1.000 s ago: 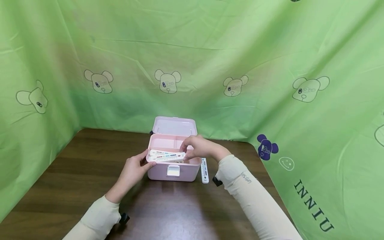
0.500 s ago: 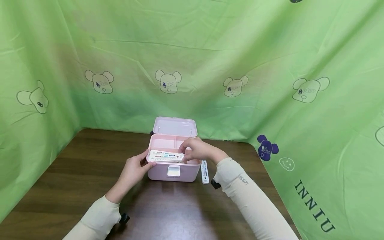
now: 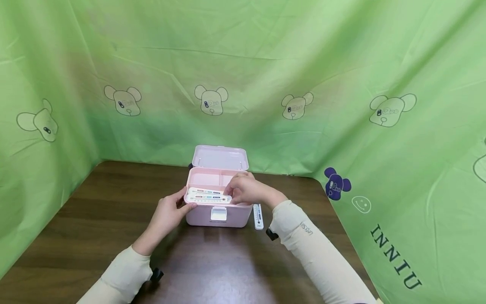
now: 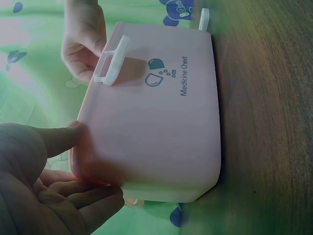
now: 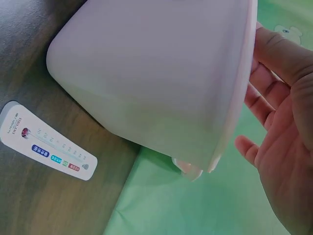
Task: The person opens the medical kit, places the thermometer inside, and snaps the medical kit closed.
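- Passable across the counter [image 3: 212, 266] before the medicine chest [image 3: 212, 221].
- Blocked behind by the raised lid [image 3: 220, 158].
- Obstructed by left hand [image 3: 168, 213] at left corner, right hand [image 3: 246, 190] over opening.
- Hindered low at right by a thermometer [image 3: 258, 218].

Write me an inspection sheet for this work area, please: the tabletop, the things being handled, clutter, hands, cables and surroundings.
Surface: brown wood-grain table, shiny toward the front.
Job's things: pink box marked "Medicine Chest", its lid open; at least two white thermometers lie at its front left.
Clutter: one loose thermometer flat on the table, right of the box.
Hands: left hand grips the box's front left corner; right hand reaches inside, by the thermometers' right ends; whether it holds one is hidden.
Cables: nothing seen.
Surroundings: green curtain with printed cartoon animal heads, behind and at both sides.
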{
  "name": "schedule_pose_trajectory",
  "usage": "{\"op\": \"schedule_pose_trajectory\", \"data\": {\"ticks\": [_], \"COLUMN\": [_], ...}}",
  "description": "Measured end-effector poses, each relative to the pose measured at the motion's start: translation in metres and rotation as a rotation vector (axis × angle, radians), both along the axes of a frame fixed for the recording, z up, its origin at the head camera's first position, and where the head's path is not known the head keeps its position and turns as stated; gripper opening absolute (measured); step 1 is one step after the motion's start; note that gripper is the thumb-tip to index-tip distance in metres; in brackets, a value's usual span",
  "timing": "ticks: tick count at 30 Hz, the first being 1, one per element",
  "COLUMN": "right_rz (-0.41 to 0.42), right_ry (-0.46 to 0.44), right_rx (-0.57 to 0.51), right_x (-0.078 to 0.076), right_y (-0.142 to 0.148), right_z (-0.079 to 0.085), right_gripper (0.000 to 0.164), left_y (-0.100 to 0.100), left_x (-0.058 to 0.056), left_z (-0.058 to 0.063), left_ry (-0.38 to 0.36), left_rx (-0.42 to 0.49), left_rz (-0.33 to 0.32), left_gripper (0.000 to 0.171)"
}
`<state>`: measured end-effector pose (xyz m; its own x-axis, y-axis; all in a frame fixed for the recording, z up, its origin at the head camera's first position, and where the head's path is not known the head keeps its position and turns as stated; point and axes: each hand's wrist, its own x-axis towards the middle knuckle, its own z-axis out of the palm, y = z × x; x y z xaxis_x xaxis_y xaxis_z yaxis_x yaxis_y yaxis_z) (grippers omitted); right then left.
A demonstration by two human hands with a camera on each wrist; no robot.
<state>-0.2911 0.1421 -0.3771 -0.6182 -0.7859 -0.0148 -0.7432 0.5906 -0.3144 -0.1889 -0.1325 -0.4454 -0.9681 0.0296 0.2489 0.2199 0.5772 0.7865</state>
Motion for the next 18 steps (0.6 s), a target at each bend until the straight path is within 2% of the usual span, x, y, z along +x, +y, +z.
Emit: {"op": "schedule_pose_trajectory", "data": {"ticks": [9,13,15,18], "right_rz": [0.047,0.046,0.032,0.000], "right_ry": [0.067,0.058,0.040,0.015], "right_rx": [0.018,0.016,-0.007,-0.098], "right_x": [0.005,0.008,0.010,0.015], "right_y": [0.001,0.003,0.007,0.013], "right_z": [-0.003,0.000,0.000,-0.005], "right_gripper": [0.025,0.025,0.024,0.023], "left_y": [-0.001,0.000,0.000,0.000], "left_x": [0.000,-0.001,-0.002,-0.003], "left_z": [0.001,0.001,0.000,-0.001], "left_ry": [-0.008,-0.006,-0.006,-0.005], "left_rx": [-0.009,-0.004,-0.003,-0.001], "left_rz": [0.007,0.003,0.000,-0.005], "left_gripper": [0.071,0.072,0.072,0.072]}}
